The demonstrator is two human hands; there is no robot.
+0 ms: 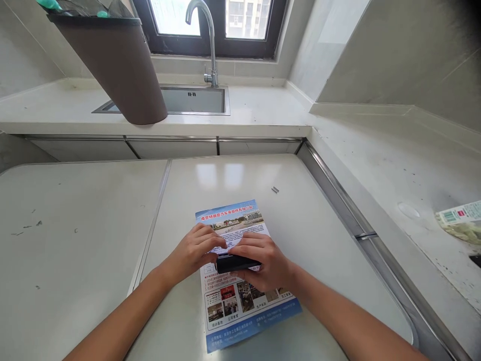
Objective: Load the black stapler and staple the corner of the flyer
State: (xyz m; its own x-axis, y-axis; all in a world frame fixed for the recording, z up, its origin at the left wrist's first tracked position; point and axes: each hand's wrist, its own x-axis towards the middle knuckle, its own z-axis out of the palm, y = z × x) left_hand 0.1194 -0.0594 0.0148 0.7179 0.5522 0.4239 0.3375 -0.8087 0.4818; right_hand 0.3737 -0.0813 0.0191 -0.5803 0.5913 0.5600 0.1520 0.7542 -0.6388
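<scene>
A printed flyer (246, 326) with blue bands, photos and text lies on the white table. Across its middle is a black stapler (229, 264), seen end-on and partly covered by my fingers. My right hand (263, 258) wraps round its right side, thumb low and fingers over the top. At the stapler's left end, my left hand (195, 248) has its thumb and bent fingers closed against it. Whether the stapler's lid is raised is hidden by my hands. Beyond the flyer lie two short strips of staples (275, 190).
The white table (319, 250) has a seam left of the flyer and loose bits scattered on its left panel. Behind it, a counter holds a sink (199, 103), a faucet (212, 45) and a brown bin (112, 65). A labelled packet (460, 218) lies on the right counter.
</scene>
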